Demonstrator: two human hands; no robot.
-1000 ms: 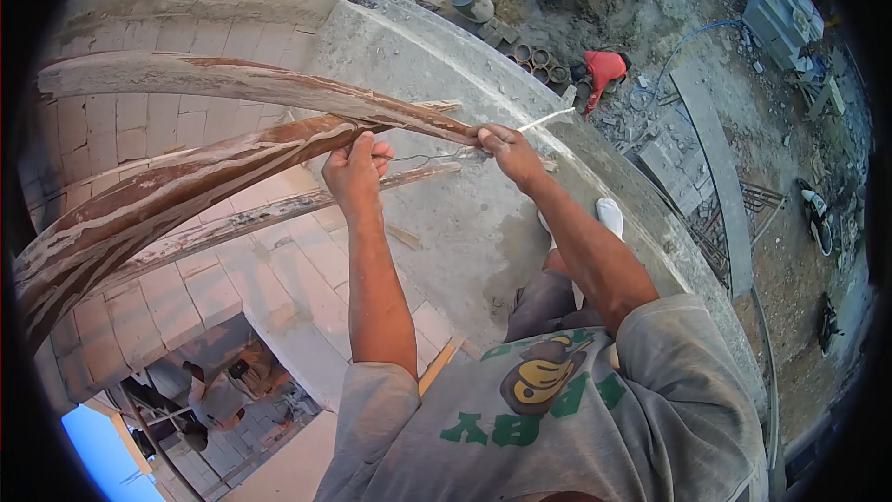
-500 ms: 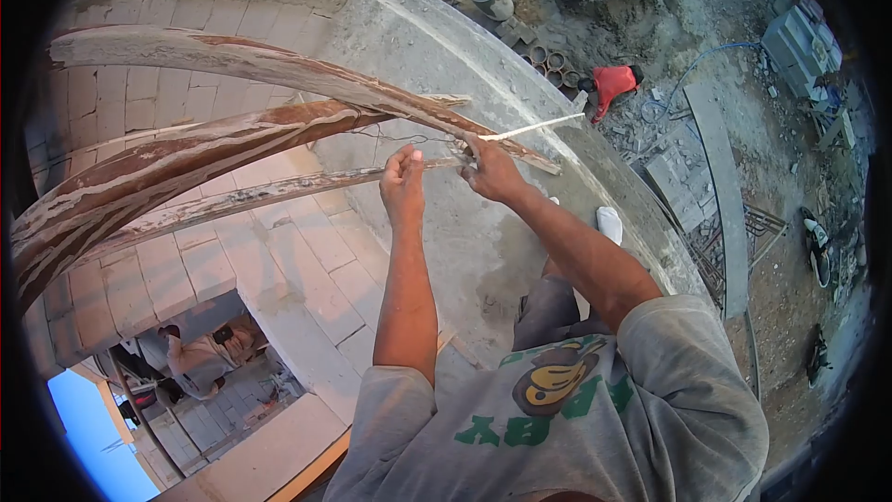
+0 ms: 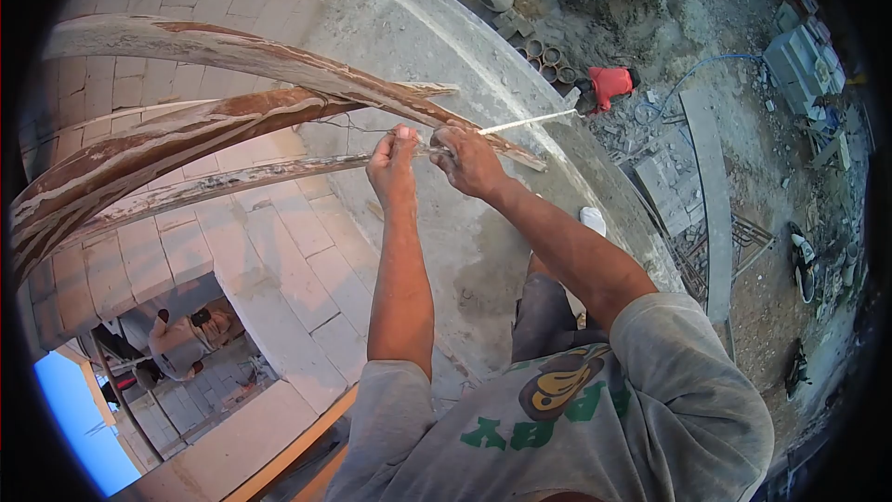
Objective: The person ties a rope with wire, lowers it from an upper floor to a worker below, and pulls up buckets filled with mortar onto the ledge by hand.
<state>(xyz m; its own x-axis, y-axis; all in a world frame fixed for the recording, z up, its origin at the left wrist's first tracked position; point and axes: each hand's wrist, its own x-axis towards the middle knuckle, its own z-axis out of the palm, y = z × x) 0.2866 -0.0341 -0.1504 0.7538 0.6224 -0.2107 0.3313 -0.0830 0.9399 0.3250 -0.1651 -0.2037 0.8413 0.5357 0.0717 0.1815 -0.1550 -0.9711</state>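
- The thin wire [image 3: 372,130] runs from near the crossing of two weathered wooden lengths to the left hand [image 3: 395,172], reaching its fingertips.
- The left thumb and forefinger are pinched together on that wire.
- The right hand [image 3: 467,163] sits just beside the left, fingers curled; what they are clamped on is hidden, so I cannot tell.
- A pale rod [image 3: 534,120] slants from near the right knuckles across the outer edge of the concrete slab [image 3: 446,270], as seen from above.
- The upper wooden length [image 3: 307,65] passes just beyond both hands, its tip near that edge; the lower wooden length [image 3: 186,135] lies left of them.
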